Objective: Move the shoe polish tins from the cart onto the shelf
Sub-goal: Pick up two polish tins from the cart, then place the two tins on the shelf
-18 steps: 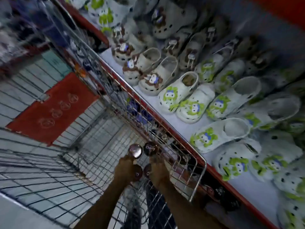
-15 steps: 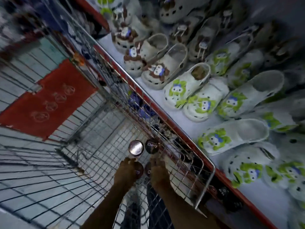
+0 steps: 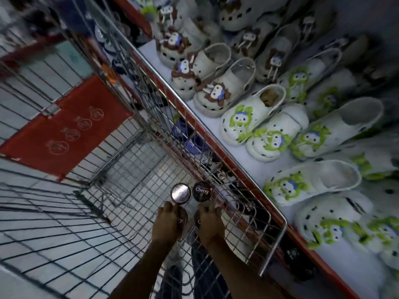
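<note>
Two round shoe polish tins lie side by side on the wire floor of the cart [image 3: 138,169]: one with a shiny silver lid [image 3: 181,193], one dark with "Cherry" on it [image 3: 202,191]. Just below them my left hand [image 3: 168,223] covers a third tin [image 3: 182,219], fingers curled over it. My right hand [image 3: 210,222] rests on a fourth tin [image 3: 197,219], mostly hidden under the fingers. The white shelf [image 3: 244,156] runs along the cart's right side.
The shelf is packed with white clogs with green [image 3: 248,119] and brown [image 3: 220,91] cartoon charms. A red shelf edge [image 3: 216,145] lies against the cart's right wall. The cart's red child-seat flap [image 3: 64,128] is at the left. Dark items sit on a lower shelf.
The view has shifted, so the shelf and clogs have slid up and right in the frame. Both hands stay on the lower two tins in the cart.
</note>
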Demonstrator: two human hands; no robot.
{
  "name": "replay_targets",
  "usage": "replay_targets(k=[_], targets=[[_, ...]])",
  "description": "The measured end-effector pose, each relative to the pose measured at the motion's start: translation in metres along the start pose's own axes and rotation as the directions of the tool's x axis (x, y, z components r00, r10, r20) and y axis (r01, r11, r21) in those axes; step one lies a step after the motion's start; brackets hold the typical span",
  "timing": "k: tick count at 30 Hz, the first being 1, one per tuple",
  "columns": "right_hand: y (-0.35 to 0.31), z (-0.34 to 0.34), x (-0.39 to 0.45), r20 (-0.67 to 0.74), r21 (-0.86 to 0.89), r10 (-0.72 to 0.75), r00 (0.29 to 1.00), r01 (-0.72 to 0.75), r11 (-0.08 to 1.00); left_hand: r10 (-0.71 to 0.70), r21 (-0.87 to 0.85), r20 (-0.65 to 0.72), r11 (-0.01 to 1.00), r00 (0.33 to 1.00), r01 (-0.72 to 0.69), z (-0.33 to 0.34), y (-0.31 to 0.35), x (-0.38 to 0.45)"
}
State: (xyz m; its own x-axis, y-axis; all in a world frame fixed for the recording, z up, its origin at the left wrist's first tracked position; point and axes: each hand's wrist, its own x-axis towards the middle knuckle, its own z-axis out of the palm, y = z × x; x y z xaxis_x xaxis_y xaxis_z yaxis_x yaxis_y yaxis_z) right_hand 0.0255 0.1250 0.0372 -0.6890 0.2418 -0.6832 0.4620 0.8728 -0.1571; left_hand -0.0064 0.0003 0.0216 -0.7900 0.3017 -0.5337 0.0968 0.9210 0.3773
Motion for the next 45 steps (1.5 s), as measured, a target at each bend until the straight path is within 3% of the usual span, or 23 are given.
replay_targets(k=[5,13,21,24,33,36,38,45], targets=[[-0.003,-0.04,-0.04,-0.119,0.137,0.013,0.993,0.003,0.991,0.01,-0.071,-0.055,0.997,0.998,-0.014,-0.053,0.014,-0.019],[0.003,-0.137,-0.135,-0.434,0.379,0.052,0.9,0.13,0.916,0.257,-0.219,-0.313,0.917,0.914,-0.333,-0.164,0.072,-0.063],[0.036,-0.252,-0.216,-0.699,0.434,0.163,0.696,0.232,0.87,0.435,-0.195,-0.457,0.802,0.776,-0.565,-0.262,0.18,-0.099],[0.061,-0.301,-0.254,-0.787,0.414,0.181,0.589,0.287,0.864,0.482,-0.199,-0.511,0.74,0.712,-0.643,-0.29,0.233,-0.116],[0.144,-0.395,-0.351,-0.893,0.404,0.304,0.332,0.293,0.866,0.584,-0.195,-0.606,0.548,0.539,-0.813,-0.332,0.392,-0.164],[0.18,-0.41,-0.363,-0.843,0.484,0.375,0.387,0.238,0.842,0.636,-0.19,-0.557,0.529,0.535,-0.827,-0.325,0.428,-0.173],[0.204,-0.414,-0.36,-0.796,0.533,0.421,0.435,0.173,0.828,0.661,-0.158,-0.495,0.57,0.564,-0.807,-0.315,0.448,-0.175],[0.252,-0.407,-0.352,-0.717,0.561,0.486,0.5,0.0,0.828,0.692,-0.067,-0.335,0.659,0.639,-0.749,-0.281,0.492,-0.168]])
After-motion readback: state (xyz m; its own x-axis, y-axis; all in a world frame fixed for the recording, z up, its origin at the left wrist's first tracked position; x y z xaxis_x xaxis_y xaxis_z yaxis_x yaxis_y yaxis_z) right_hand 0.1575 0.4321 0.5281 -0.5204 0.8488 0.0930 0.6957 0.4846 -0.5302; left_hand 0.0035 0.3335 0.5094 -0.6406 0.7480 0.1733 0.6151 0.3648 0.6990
